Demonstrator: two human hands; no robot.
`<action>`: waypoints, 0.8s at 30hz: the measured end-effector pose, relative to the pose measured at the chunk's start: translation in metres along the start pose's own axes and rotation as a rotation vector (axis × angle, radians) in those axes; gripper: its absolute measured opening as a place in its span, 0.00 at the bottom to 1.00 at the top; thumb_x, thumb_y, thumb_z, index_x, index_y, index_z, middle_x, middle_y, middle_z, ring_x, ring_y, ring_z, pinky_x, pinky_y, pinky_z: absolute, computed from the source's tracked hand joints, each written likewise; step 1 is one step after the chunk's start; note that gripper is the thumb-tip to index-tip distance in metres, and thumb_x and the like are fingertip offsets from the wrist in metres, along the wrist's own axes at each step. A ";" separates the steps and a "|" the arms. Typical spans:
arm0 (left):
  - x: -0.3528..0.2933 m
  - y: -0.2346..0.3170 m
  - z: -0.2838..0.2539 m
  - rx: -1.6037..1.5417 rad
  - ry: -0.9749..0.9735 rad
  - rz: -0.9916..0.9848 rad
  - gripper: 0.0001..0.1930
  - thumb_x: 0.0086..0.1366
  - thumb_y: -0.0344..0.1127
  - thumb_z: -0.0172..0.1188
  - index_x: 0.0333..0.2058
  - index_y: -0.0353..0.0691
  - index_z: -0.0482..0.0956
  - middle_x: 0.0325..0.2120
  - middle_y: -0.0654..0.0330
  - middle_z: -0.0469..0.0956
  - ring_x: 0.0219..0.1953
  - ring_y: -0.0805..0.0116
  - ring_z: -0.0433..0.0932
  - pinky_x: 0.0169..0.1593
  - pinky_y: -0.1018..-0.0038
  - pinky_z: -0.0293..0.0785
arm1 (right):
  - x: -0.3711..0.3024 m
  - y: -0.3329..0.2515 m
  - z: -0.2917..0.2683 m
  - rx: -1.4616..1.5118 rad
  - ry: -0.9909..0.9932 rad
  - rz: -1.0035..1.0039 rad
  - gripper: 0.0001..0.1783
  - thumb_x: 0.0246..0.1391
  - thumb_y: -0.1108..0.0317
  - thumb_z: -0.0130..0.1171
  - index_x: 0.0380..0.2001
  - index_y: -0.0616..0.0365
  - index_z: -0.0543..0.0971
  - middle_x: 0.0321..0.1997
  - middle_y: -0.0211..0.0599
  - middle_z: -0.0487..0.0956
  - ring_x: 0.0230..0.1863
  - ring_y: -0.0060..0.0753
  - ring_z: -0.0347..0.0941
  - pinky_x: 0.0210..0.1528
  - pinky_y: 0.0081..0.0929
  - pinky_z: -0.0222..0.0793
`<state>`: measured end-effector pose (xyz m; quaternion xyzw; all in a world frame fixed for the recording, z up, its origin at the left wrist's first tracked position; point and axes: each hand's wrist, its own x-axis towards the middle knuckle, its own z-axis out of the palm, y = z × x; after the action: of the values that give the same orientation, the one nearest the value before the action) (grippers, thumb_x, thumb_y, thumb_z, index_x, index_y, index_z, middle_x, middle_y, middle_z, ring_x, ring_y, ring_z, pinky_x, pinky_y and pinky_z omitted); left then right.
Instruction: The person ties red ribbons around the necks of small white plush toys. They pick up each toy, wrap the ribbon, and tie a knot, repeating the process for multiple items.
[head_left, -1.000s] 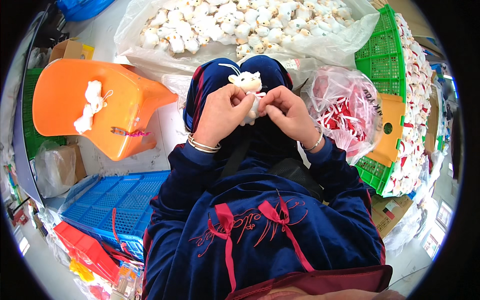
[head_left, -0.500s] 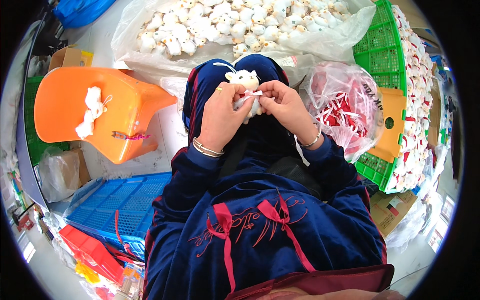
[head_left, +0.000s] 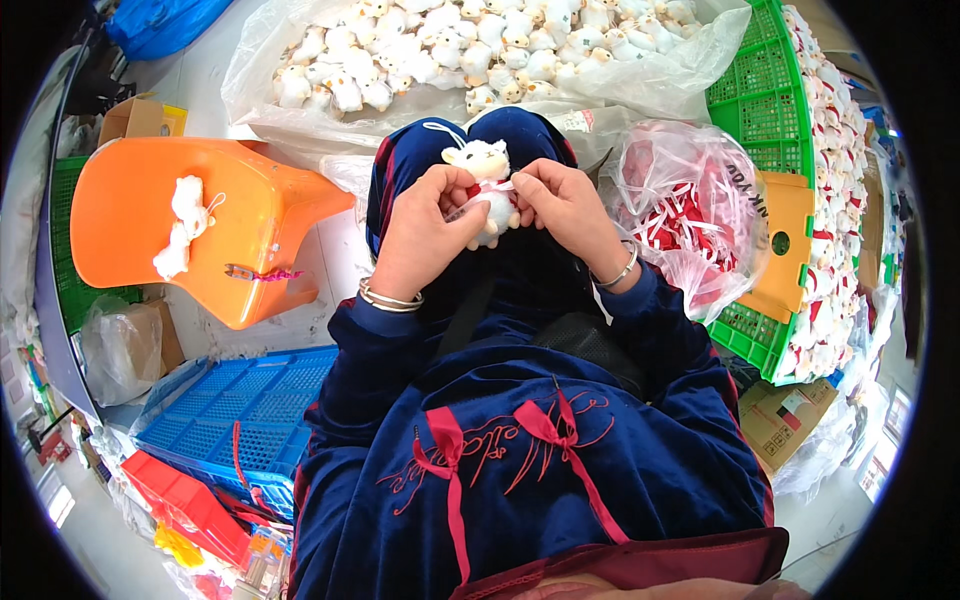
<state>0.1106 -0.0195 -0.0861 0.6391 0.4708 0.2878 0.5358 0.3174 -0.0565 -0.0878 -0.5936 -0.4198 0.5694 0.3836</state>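
Between my hands, over my knees, a small white plush animal [head_left: 478, 160] stands upright with its hanging loop above its head. It wears a red piece at the neck with a white ribbon [head_left: 494, 187] across the front. My left hand [head_left: 425, 225] is closed around the toy's side, thumb on its belly. The fingers of my right hand [head_left: 572, 208] pinch the ribbon's end at the toy's right side. To the left, plush toys [head_left: 188, 205] lie on an orange chair [head_left: 120, 200], near small thread snips [head_left: 240, 272] with a pink-wrapped handle.
Beyond my knees, a plastic sheet [head_left: 690, 80] holds a heap of white plush toys [head_left: 430, 50]. At right are a clear bag of red pieces with white ribbons [head_left: 690, 215] and a green crate [head_left: 755, 90] beside many red-trimmed toys [head_left: 825, 220]. Blue [head_left: 240, 410] and red [head_left: 185, 505] crates lie lower left.
The fingers have shifted on the toy, showing more of its belly and the red neck piece. The toy's head has turned slightly, and my left hand has moved a little left.
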 end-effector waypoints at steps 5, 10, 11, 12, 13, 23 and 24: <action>0.000 0.000 -0.007 0.021 -0.052 -0.037 0.09 0.62 0.30 0.69 0.38 0.34 0.80 0.27 0.65 0.77 0.29 0.79 0.74 0.35 0.80 0.73 | 0.004 -0.002 0.003 -0.053 -0.016 -0.017 0.14 0.68 0.63 0.58 0.34 0.65 0.80 0.27 0.29 0.81 0.26 0.16 0.75 0.30 0.19 0.71; 0.001 0.010 -0.011 0.199 -0.074 -0.018 0.12 0.61 0.32 0.67 0.40 0.32 0.80 0.30 0.56 0.81 0.32 0.64 0.80 0.39 0.70 0.77 | 0.005 -0.002 0.006 -0.065 -0.023 -0.030 0.12 0.67 0.67 0.57 0.33 0.66 0.79 0.27 0.30 0.80 0.26 0.17 0.75 0.30 0.19 0.72; 0.002 0.012 -0.011 0.261 -0.070 0.005 0.12 0.61 0.32 0.66 0.41 0.32 0.80 0.31 0.54 0.81 0.34 0.60 0.81 0.41 0.67 0.77 | 0.005 -0.003 0.006 -0.070 -0.028 -0.027 0.11 0.67 0.68 0.56 0.34 0.66 0.79 0.27 0.30 0.80 0.26 0.17 0.76 0.30 0.20 0.72; 0.002 0.015 -0.011 0.323 -0.066 0.027 0.12 0.61 0.32 0.66 0.41 0.32 0.80 0.32 0.52 0.82 0.35 0.55 0.82 0.42 0.65 0.78 | 0.004 -0.003 0.006 -0.075 -0.033 -0.024 0.10 0.66 0.69 0.56 0.35 0.66 0.79 0.28 0.30 0.80 0.27 0.17 0.76 0.30 0.20 0.72; 0.003 0.019 -0.010 0.342 -0.062 0.005 0.12 0.61 0.31 0.65 0.41 0.32 0.80 0.34 0.51 0.82 0.37 0.53 0.82 0.43 0.63 0.77 | 0.004 -0.002 0.007 -0.052 -0.018 -0.035 0.09 0.66 0.70 0.56 0.36 0.66 0.79 0.29 0.30 0.80 0.27 0.17 0.76 0.31 0.20 0.72; 0.007 0.014 -0.006 0.379 -0.019 0.008 0.11 0.62 0.25 0.59 0.44 0.28 0.79 0.32 0.49 0.83 0.33 0.59 0.83 0.40 0.67 0.78 | 0.006 0.008 0.009 -0.133 -0.017 -0.222 0.10 0.62 0.74 0.59 0.46 0.63 0.79 0.32 0.30 0.80 0.31 0.16 0.73 0.35 0.20 0.71; 0.007 0.014 -0.006 0.350 -0.028 -0.013 0.11 0.62 0.24 0.59 0.44 0.28 0.80 0.32 0.49 0.83 0.32 0.60 0.83 0.39 0.68 0.78 | 0.006 0.008 0.010 -0.143 0.007 -0.228 0.10 0.62 0.74 0.59 0.46 0.63 0.79 0.31 0.30 0.80 0.31 0.16 0.73 0.35 0.21 0.71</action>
<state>0.1128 -0.0103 -0.0721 0.7234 0.5106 0.1889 0.4245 0.3077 -0.0541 -0.0983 -0.5698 -0.5228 0.4887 0.4040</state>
